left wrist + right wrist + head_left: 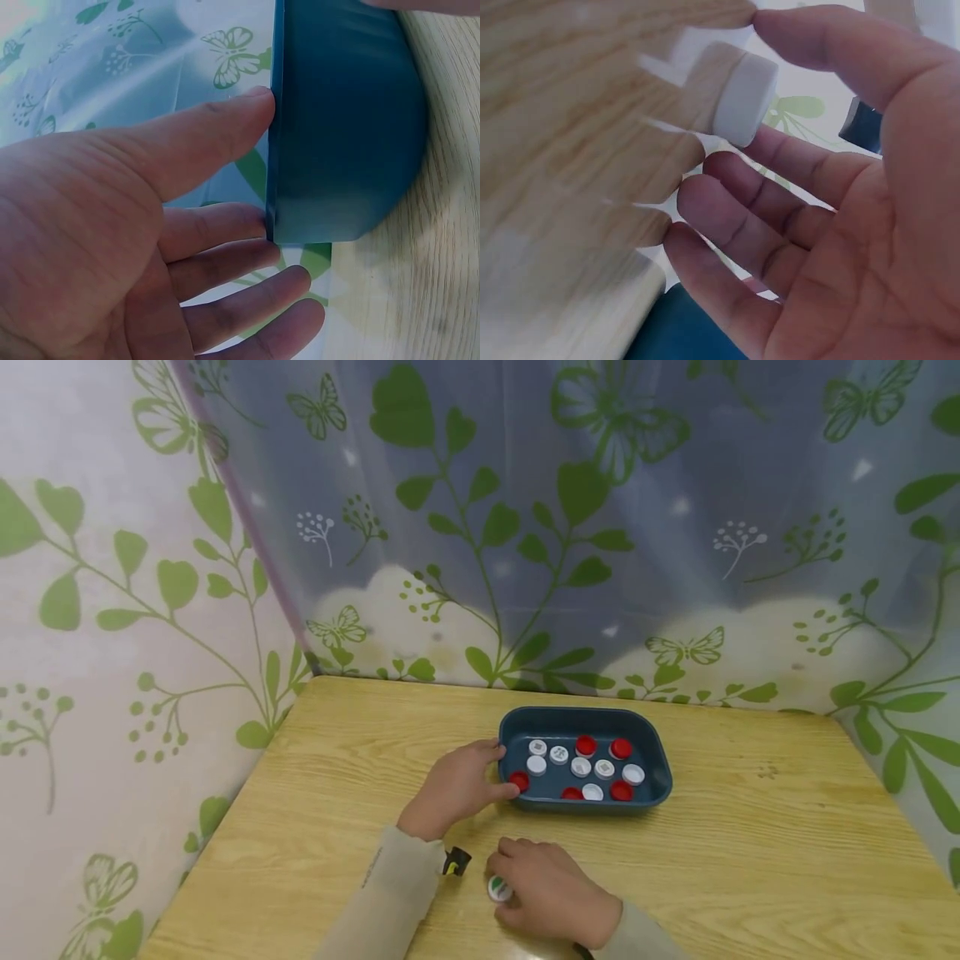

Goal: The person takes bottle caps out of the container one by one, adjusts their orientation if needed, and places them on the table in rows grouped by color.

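A dark blue tray (577, 714) stands on the wooden table (750, 827) and holds several red caps (621, 748) and white caps (581, 767). My left hand (501, 768) rests against the tray's left end. In the left wrist view the left hand (262, 157) has straight fingers (225, 221), and its thumb and forefinger tips touch the rim of the tray (345, 150). My right hand (501, 877) lies on the table nearer to me. A white cap with a green mark (498, 888) lies at its fingertips. In the right wrist view this cap (742, 94) sits flat on the wood between the thumb and the loosely bent fingers (735, 210) of the right hand (742, 90), ungripped.
A curtain with green leaves and butterflies (570, 527) hangs close behind the table and along its left side. A small black and yellow object (455, 862) shows at my left wrist. Bare wood stretches to the right of the tray (787, 860).
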### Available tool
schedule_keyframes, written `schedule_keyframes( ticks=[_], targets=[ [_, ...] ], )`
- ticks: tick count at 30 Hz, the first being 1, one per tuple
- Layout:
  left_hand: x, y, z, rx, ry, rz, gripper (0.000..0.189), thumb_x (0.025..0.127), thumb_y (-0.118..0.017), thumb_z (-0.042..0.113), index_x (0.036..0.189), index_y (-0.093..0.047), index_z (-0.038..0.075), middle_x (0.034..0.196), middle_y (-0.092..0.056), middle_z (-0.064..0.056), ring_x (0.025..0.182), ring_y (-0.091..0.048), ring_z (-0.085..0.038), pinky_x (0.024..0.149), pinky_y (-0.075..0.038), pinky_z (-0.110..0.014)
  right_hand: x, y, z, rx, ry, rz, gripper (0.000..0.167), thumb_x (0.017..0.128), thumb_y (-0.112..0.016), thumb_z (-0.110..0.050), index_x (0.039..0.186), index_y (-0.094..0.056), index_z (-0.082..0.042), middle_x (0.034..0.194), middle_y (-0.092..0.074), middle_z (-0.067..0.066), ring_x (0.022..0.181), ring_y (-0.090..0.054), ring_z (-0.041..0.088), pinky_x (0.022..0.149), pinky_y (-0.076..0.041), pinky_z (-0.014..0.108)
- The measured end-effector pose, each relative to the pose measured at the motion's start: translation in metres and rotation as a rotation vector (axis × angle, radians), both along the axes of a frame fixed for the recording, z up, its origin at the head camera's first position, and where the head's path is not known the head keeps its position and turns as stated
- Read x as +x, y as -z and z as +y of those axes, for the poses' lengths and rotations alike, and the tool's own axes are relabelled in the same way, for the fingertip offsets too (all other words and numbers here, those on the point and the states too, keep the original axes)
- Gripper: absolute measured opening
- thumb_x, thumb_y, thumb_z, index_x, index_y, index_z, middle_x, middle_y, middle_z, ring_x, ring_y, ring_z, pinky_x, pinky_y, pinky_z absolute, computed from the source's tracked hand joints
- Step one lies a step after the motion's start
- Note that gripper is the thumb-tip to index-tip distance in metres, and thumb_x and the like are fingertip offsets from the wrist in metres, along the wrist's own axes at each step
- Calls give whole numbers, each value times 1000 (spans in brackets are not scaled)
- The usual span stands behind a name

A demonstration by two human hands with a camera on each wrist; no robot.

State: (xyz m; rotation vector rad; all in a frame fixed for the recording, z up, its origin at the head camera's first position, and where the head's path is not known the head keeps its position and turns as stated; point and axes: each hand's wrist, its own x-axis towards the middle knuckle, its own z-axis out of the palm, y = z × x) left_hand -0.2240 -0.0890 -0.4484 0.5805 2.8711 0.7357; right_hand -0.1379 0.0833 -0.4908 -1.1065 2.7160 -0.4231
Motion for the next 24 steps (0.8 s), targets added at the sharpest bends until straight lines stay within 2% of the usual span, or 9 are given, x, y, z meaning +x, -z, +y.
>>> schedule_keyframes(
  ticks=[10, 15, 19, 24],
  targets=[
    [1, 4, 0, 20, -28, -36, 65, 92, -79, 41, 145, -61, 8, 155, -52, -10, 142, -49, -32, 112, -43, -47, 0, -2, 0, -3, 17, -82, 24, 84, -81, -29, 105, -71, -26, 93, -56, -17, 81, -50, 2, 63, -45, 22],
    [-1, 3, -1, 27, -31, -20, 65, 91, -80, 40, 144, -61, 8, 154, -53, -10, 142, -50, -31, 111, -44, -47, -1, -4, 0, 1, 12, -67, 24, 84, -81, -30, 106, -71, -26, 92, -55, -17, 80, -49, 2, 62, -43, 21],
    [-2, 4, -1, 31, -34, -33, 65, 91, -80, 41, 145, -61, 10, 154, -53, -9, 141, -50, -31, 111, -44, -47, -1, -5, 0, 5, 15, -71, 24, 84, -80, -31, 107, -71, -26, 93, -55, -17, 81, -49, 2, 63, -43, 21],
    [-3, 6, -1, 52, -24, -41, 62, 93, -79, 40, 146, -60, 15, 155, -52, -7, 142, -49, -29, 113, -43, -46, -1, -4, 1, 1, 13, -34, 24, 84, -79, -32, 106, -71, -26, 94, -55, -16, 82, -49, 2, 63, -44, 22]
  ],
)
